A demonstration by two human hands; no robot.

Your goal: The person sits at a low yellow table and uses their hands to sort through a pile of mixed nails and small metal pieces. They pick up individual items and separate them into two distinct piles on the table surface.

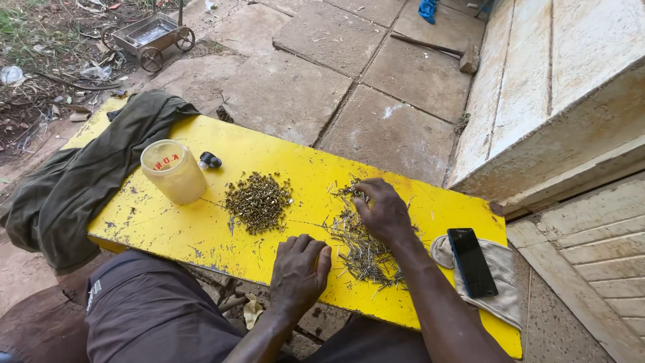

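Right hand (384, 210) lies fingers-down, loosely spread, on the far end of the nail pile (363, 249) on the yellow tabletop (168, 222). Pile runs back toward the person. Left hand (299, 269) curled shut, empty, just left of it.

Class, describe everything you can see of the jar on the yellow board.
The jar is a squat, round container of cloudy, yellowish translucent plastic, with red lettering on its flat top. It stands upright near the left end of the yellow board, beside a dark green cloth. Neither hand touches it; a small dark object lies just to its right.
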